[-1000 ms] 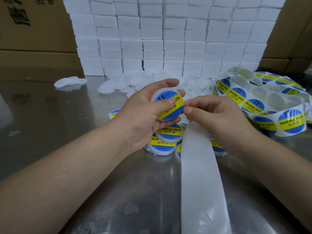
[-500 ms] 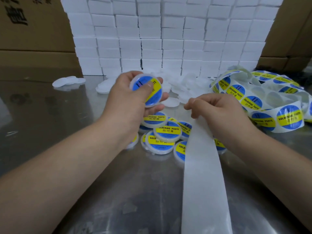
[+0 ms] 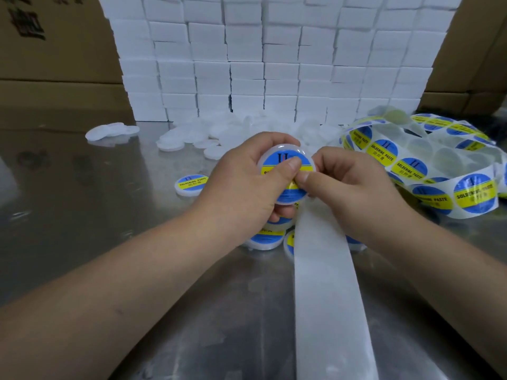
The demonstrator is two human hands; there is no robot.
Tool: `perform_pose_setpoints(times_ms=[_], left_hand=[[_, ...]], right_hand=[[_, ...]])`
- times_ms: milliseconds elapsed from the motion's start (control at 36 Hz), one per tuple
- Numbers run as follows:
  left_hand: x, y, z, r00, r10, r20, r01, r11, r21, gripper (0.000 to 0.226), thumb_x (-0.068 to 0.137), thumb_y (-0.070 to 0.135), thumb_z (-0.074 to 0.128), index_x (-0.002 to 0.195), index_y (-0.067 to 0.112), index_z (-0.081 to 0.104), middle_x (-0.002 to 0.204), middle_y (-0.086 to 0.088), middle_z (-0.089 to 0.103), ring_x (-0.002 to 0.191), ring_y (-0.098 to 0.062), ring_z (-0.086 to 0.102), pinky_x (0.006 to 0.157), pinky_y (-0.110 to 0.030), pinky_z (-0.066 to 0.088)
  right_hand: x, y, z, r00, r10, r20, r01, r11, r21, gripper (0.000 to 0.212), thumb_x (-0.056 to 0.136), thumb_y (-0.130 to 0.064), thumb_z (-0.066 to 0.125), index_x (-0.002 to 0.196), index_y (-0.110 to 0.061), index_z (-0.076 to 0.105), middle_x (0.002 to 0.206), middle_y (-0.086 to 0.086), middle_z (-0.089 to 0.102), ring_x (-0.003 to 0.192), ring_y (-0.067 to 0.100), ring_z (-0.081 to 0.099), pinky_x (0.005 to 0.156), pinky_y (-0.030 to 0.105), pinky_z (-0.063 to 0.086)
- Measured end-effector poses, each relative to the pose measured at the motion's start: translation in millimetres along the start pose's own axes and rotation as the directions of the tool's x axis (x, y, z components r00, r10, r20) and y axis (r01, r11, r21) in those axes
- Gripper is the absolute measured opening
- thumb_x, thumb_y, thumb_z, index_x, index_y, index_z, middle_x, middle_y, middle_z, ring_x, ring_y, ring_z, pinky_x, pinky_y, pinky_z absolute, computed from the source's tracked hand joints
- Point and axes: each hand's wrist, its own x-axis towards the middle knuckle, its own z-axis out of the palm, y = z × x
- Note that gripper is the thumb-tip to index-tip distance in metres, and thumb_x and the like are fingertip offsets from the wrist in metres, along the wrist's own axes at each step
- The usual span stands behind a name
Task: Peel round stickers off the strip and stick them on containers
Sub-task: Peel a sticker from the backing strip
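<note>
At the centre of the frame our left hand (image 3: 241,185) grips a round white container (image 3: 288,172), thumb pressing its blue-and-yellow sticker (image 3: 285,187) flat. Our right hand (image 3: 351,187) pinches at the sticker's lower edge, where the bare backing strip (image 3: 323,270) runs down to the bottom edge. We judge this the smoothing step. Next we should set this one among the labelled containers (image 3: 264,238) on the desk (image 3: 109,215) and take a blank lid (image 3: 171,141), then a sticker from the coiled strip (image 3: 411,165) at right.

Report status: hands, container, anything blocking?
Left hand holds labelled container. Right hand pinches its sticker edge. Backing strip trails below; nothing blocking.
</note>
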Motion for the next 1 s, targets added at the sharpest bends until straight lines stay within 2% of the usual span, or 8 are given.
perform_pose_setpoints(times_ms=[167,389,500,583,750,833,917,1000], left_hand=[[0,-1,-2,0.999,0.023,-0.031,-0.021,0.998,0.06,0.022,0.088,0.024,0.057,0.079,0.043,0.062,0.071,0.011,0.063,0.05,-0.014,0.061,0.047,-0.025,0.051],[2,-6,-2,0.991,0.117,-0.063,-0.108,0.985,0.138,0.019,0.09,0.026,0.057,0.079,0.042,0.059,0.076,0.014,0.063,0.064,-0.002,0.062,0.049,-0.017,0.048],[7,-12,-8,0.977,0.155,-0.15,-0.11,0.956,0.273,0.017,0.09,0.029,0.056,0.077,0.038,0.06,0.074,0.026,0.063,0.076,0.003,0.059,0.071,-0.017,0.047],[12,-12,-16,0.966,0.117,-0.229,-0.032,0.939,0.344,0.019,0.088,0.027,0.055,0.071,0.035,0.06,0.069,0.026,0.061,0.068,0.008,0.054,0.063,-0.009,0.043],[21,-20,-26,0.972,-0.046,-0.229,0.178,0.782,0.597,0.029,0.091,0.023,0.043,0.072,0.006,0.057,0.076,-0.017,0.052,0.08,-0.034,0.049,0.063,-0.035,0.036],[23,-23,-26,0.964,-0.153,-0.218,0.261,0.705,0.659,0.031,0.09,0.022,0.038,0.061,0.013,0.047,0.072,-0.017,0.039,0.086,-0.039,0.047,0.057,-0.033,0.029],[22,-24,-27,0.955,-0.178,-0.237,0.294,0.67,0.681,0.027,0.089,0.029,0.043,0.107,0.027,0.062,0.118,-0.006,0.055,0.117,-0.027,0.045,0.093,-0.035,0.039],[21,-24,-28,0.966,-0.087,-0.245,0.245,0.617,0.747,0.04,0.087,0.031,0.05,0.127,0.03,0.05,0.13,-0.001,0.049,0.119,-0.025,0.044,0.101,-0.04,0.036]], right_hand=[[-1,0,1,1.0,-0.014,0.009,0.013,0.999,0.05,0.025,0.074,-0.03,0.056,0.058,-0.012,0.051,0.062,0.018,0.049,0.06,0.017,0.042,0.057,0.03,0.034],[0,1,0,1.0,-0.004,-0.016,0.004,1.0,0.0,0.031,0.083,-0.034,0.044,0.059,-0.015,0.053,0.057,-0.006,0.054,0.058,0.005,0.048,0.058,0.023,0.039],[2,4,-4,0.996,-0.016,-0.084,0.004,0.991,-0.137,0.039,0.095,-0.024,0.047,0.057,-0.024,0.054,0.049,-0.016,0.054,0.051,-0.003,0.047,0.051,0.009,0.033],[3,4,-5,0.991,-0.009,-0.134,-0.014,0.985,-0.174,0.036,0.093,-0.024,0.047,0.059,-0.027,0.056,0.051,-0.018,0.055,0.054,-0.005,0.048,0.051,0.008,0.034],[4,4,-5,0.991,-0.003,-0.132,-0.015,0.99,-0.138,0.024,0.086,-0.015,0.055,0.069,-0.03,0.061,0.058,-0.021,0.058,0.059,-0.003,0.05,0.052,0.007,0.036],[3,4,-4,0.993,-0.009,-0.116,-0.003,0.994,-0.106,0.027,0.084,-0.011,0.057,0.071,-0.034,0.061,0.058,-0.021,0.057,0.061,-0.001,0.049,0.057,0.01,0.039],[3,4,-4,0.994,-0.029,-0.105,0.018,0.995,-0.097,0.029,0.083,-0.007,0.057,0.073,-0.033,0.06,0.059,-0.023,0.056,0.06,-0.002,0.048,0.056,0.008,0.036],[3,4,-5,0.995,-0.048,-0.085,0.039,0.994,-0.104,0.034,0.084,-0.002,0.054,0.075,-0.034,0.06,0.06,-0.026,0.055,0.06,-0.005,0.048,0.057,0.006,0.034]])
